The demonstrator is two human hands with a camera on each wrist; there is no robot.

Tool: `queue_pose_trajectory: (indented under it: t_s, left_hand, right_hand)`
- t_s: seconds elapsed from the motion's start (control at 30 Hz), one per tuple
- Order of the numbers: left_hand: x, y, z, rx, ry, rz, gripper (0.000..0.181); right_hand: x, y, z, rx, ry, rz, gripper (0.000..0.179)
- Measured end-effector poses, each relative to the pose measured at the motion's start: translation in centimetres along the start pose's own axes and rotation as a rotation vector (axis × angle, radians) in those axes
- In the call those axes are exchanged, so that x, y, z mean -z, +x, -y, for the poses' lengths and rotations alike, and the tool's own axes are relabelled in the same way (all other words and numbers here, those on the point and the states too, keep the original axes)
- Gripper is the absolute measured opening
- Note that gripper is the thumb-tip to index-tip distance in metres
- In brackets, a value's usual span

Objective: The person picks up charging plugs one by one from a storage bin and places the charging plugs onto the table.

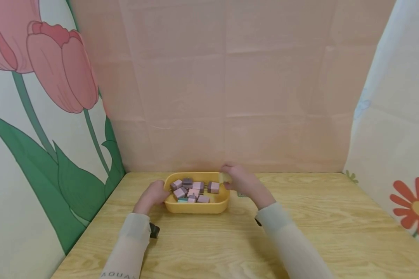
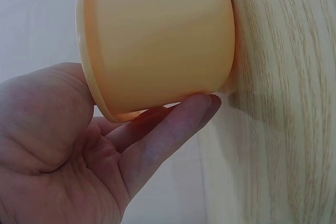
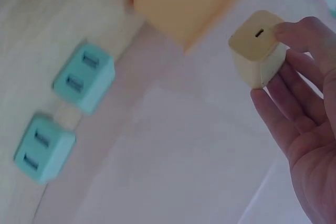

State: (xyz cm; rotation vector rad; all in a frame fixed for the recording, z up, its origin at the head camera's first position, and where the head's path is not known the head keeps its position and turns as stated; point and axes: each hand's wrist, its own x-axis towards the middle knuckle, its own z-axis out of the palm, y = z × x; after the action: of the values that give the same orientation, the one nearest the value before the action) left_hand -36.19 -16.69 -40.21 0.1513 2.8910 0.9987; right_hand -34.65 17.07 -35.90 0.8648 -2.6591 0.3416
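Note:
My left hand [image 1: 156, 192] grips the left end of a yellow plastic bin [image 1: 195, 208]. Close up in the left wrist view, its fingers [image 2: 173, 124] lie along the bin's outer wall, beneath the rim. Several pinkish, dark-sided charger blocks [image 1: 214, 188] lie jumbled inside the bin, along with a teal piece [image 1: 182, 200]. Above the right end of the bin, my right hand [image 1: 243, 181] pinches a cream USB charger [image 3: 257, 48] between thumb and fingers. A small slot shows in that charger's face.
Two teal USB chargers [image 3: 84, 77], each with two ports, stand side by side on the wooden table [image 1: 300, 224] right of the bin. Behind the table hangs a pink cloth [image 1: 230, 97]. Flower-printed cloths [image 1: 66, 69] flank both sides.

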Motion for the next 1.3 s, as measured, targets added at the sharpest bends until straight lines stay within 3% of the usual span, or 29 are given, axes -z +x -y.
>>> queue_pose_trajectory:
  t_s: [0.43, 0.7, 0.97, 1.3]
  left_hand:
    - [0.0, 0.2, 0.0, 0.006, 0.004, 0.000, 0.023]
    - [0.0, 0.2, 0.1, 0.010, 0.004, -0.004, 0.023]
    - [-0.3, 0.4, 0.3, 0.012, 0.011, -0.006, 0.024]
    - [-0.2, 0.6, 0.2, 0.042, -0.011, 0.009, 0.025]
  right_hand:
    - [3.6, -3.1, -8.1, -0.128, 0.063, -0.111, 0.045]
    - [4.3, -5.3, -11.5, -0.223, 0.080, -0.053, 0.045]
    - [3.8, -6.8, -14.2, -0.242, 0.109, 0.028, 0.045]
    - [3.3, -7.5, -15.1, -0.313, 0.174, 0.120, 0.048]
